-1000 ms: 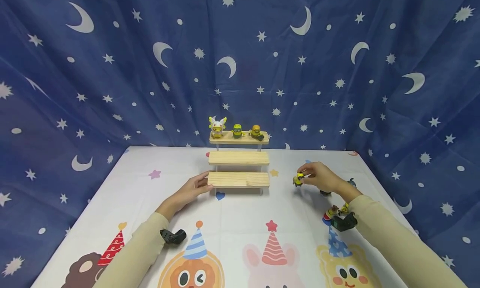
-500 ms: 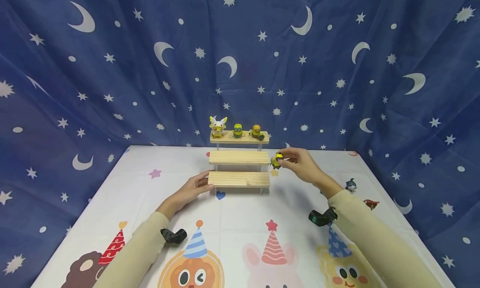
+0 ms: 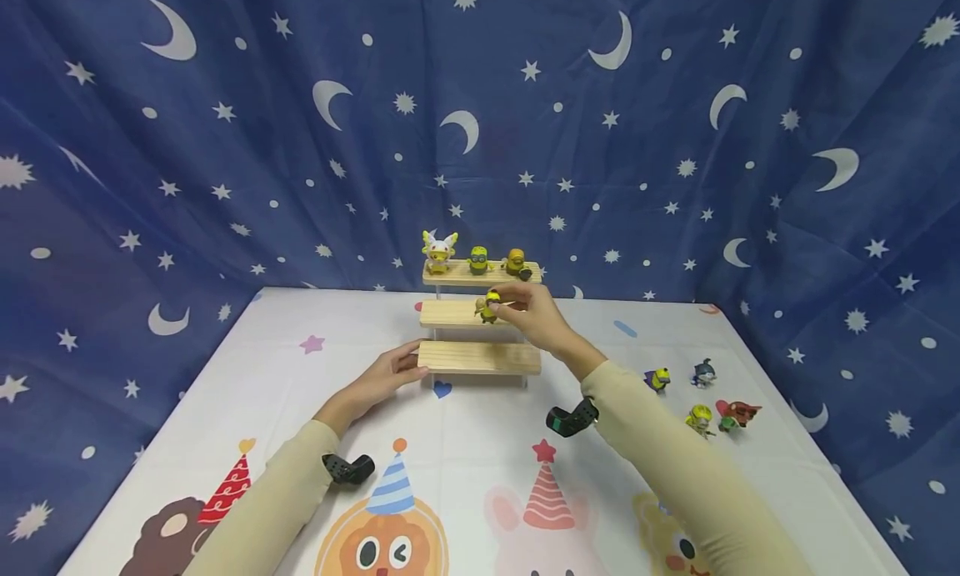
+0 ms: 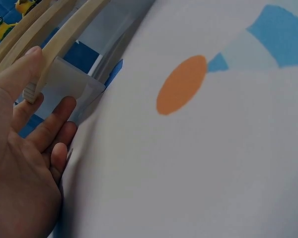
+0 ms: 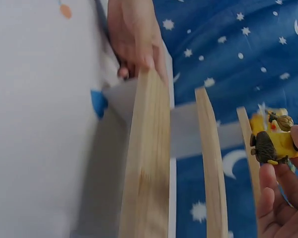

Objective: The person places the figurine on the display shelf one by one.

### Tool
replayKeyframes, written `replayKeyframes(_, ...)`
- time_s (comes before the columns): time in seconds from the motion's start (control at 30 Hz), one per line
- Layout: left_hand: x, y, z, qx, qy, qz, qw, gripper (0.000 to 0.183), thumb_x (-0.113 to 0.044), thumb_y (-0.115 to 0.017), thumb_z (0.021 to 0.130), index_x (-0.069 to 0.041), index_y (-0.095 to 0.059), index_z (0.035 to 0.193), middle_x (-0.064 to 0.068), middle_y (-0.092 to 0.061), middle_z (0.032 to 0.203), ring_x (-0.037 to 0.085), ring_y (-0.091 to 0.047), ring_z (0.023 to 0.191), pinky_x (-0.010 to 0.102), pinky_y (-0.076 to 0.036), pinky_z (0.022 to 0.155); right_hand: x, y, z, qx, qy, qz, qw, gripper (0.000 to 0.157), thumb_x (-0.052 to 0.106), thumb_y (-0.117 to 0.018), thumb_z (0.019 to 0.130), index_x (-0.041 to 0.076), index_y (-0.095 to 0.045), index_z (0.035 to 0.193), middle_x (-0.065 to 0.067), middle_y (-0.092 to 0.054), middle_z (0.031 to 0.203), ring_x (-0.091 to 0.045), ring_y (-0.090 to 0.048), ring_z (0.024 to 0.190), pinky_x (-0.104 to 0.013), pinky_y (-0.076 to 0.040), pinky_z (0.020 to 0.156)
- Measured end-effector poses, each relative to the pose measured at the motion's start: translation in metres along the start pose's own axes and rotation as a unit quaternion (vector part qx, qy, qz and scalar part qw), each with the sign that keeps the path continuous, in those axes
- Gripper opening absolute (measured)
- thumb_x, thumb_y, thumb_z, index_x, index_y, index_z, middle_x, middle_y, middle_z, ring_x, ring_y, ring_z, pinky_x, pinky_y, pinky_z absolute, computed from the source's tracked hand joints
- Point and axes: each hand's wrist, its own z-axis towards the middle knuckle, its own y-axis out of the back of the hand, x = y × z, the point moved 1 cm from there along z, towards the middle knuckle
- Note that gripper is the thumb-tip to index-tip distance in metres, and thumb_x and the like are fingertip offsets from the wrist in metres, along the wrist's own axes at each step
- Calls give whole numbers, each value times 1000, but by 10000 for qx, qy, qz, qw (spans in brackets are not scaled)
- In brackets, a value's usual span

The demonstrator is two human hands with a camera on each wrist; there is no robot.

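A three-tier wooden display stand [image 3: 465, 358] with clear supports stands toward the back of the table. At its left end my left hand [image 3: 377, 383] pinches the lowest shelf, thumb on top and a finger beneath, as the left wrist view shows. My right hand [image 3: 536, 316] pinches a small yellow minion figure [image 3: 488, 308] between thumb and fingers, overlapping the middle shelf [image 3: 441, 313]. In the right wrist view this figure [image 5: 273, 144] shows a dark brown part and a little brown piece. The top shelf bears a white-eared yellow figure [image 3: 438, 254], a green-yellow minion [image 3: 478, 262] and an orange-topped minion [image 3: 514, 264].
Right of the stand lie a purple-and-yellow figure [image 3: 657, 380], a grey-blue figure [image 3: 703, 373], a yellow figure [image 3: 700, 418] and a red-brown figure [image 3: 738, 414]. A blue moon-and-star curtain [image 3: 637, 142] hangs behind the white cartoon-printed tablecloth [image 3: 247, 376].
My right hand has carried the minion figure from the table's right side leftward and up to the middle shelf. The figures at right have come into view. My left hand stays at the stand.
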Motion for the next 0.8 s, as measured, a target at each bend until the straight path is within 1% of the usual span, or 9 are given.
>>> replayKeyframes(0.1,-1,0,1,34,-20,52,10000,80,-38,-62,101,-13,-18,163,21,-40,159,37,-41,148,59,-27,123,6,-18,12,-45,61,56,10000,42,14,-65,99,-2,-59,137,-21,-67,133,-35,-68,112,-40,-59,92)
replayKeyframes(0.2,-1,0,1,28,-12,21,10000,79,-37,-61,102,-13,-18,163,21,-40,159,37,-41,147,59,-27,124,9,-36,23,-45,189,93,9998,41,12,-65,99,-4,-59,136,-23,-68,130,-36,-68,111,-38,-59,92)
replayKeyframes(0.27,-2,0,0,34,3,-3,10000,78,-36,-61,102,-13,-18,163,21,-41,159,37,-42,147,59,-27,124,10,-46,29,-70,244,105,9996,40,11,-66,98,-4,-60,135,-23,-69,128,-36,-68,109,-36,-60,91)
replayKeyframes(0.37,-1,-1,0,83,0,-1,10000,78,-35,-62,102,-13,-18,163,22,-42,158,37,-43,146,59,-27,124,9,-57,36,-136,272,98,9995,38,10,-66,98,-5,-62,133,-23,-70,125,-35,-68,110,-37,-59,93)
replayKeyframes(0.47,-1,-1,1,110,1,-14,9999,79,-36,-62,101,-13,-18,163,22,-43,157,37,-43,146,58,-27,124,9,-65,42,-182,284,42,9994,36,10,-66,98,-4,-63,131,-22,-70,125,-34,-67,112,-39,-57,97)
replayKeyframes(0.6,-1,0,4,79,5,-113,9999,80,-36,-63,101,-13,-18,163,22,-43,158,37,-43,146,57,-29,123,10,-71,50,-300,164,-30,9994,37,13,-66,99,0,-63,133,-19,-68,131,-32,-66,118,-39,-55,101)
replayKeyframes(0.73,-1,1,3,49,42,-185,9998,79,-34,-63,101,-13,-19,163,22,-43,157,37,-44,146,56,-30,123,10,-77,55,-433,36,-48,9990,38,14,-67,98,0,-63,133,-18,-67,133,-31,-65,120,-39,-55,102)
replayKeyframes(0.8,0,1,2,51,70,-153,9998,78,-33,-62,102,-13,-18,163,22,-43,157,37,-44,145,56,-31,123,10,-81,56,-443,-4,-90,9990,37,14,-67,98,0,-63,133,-18,-67,131,-31,-66,118,-39,-55,101)
